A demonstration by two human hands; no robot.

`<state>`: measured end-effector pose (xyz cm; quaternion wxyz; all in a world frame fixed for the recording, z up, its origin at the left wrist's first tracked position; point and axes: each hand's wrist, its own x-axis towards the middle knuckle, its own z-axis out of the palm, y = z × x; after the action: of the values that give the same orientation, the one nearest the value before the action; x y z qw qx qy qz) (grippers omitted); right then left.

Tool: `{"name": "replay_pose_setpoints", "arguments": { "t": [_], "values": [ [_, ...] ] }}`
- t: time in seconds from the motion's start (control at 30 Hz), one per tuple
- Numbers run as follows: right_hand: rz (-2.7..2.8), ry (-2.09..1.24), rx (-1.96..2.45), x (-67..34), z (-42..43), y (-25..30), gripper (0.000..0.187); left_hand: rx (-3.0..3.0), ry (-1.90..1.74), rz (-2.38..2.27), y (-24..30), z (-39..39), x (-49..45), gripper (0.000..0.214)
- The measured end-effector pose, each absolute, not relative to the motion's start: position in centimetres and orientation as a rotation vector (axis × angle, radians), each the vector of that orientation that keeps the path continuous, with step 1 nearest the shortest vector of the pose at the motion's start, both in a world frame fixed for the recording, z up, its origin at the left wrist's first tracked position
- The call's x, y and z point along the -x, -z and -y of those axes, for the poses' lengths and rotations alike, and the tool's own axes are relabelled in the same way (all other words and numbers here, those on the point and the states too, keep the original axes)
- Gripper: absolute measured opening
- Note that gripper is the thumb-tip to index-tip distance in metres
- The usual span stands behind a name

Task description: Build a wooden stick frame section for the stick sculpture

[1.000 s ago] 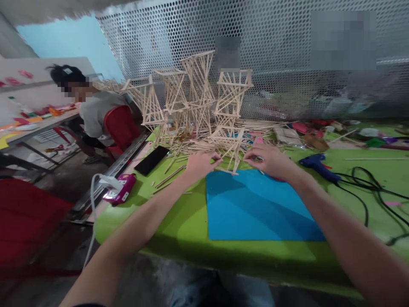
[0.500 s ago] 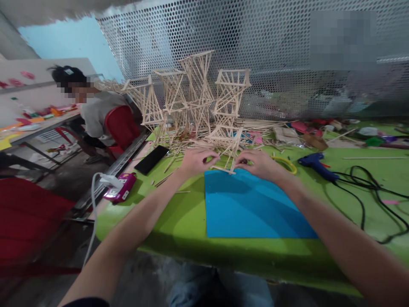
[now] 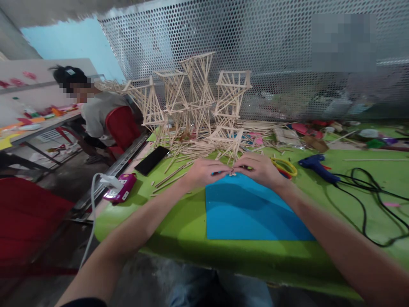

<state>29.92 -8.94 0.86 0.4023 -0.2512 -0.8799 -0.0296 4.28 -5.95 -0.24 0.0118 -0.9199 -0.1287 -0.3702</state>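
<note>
My left hand and my right hand meet fingertip to fingertip at the far edge of a blue sheet on the green table. Both pinch a short thin wooden stick between them, mostly hidden by the fingers. Just beyond the hands lies a heap of loose wooden sticks. Behind it stand several lattice towers of glued sticks.
A blue glue gun with black cables lies to the right, yellow-handled scissors beside my right hand. A black phone and a pink power strip lie at left. A seated person works at another table. Perforated metal screen stands behind.
My hands have drawn together from apart, now touching at the fingertips over the blue sheet's far edge, with a stick pulled out of the heap.
</note>
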Motion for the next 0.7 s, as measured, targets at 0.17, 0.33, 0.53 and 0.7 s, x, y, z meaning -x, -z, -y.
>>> {"name": "replay_pose_setpoints", "arguments": {
  "t": [0.17,0.33,0.53,0.7],
  "values": [
    [2.232,0.139,0.648,-29.7,8.9,-0.8,0.009,2.722,1.204,0.425,0.1,6.1,-4.6,0.019],
    [2.164,0.224,0.705,-30.3,8.4,-0.3,0.014,2.675,1.308,0.566,0.3,4.9,-4.2,0.02],
    [2.141,0.198,0.781,-31.6,8.4,-1.0,0.027,2.633,1.431,0.909,0.4,3.6,-3.2,0.027],
    [2.198,0.112,0.784,-30.1,11.2,-4.2,0.019,2.645,1.273,1.201,1.1,2.9,-2.9,0.036]
  ]
}}
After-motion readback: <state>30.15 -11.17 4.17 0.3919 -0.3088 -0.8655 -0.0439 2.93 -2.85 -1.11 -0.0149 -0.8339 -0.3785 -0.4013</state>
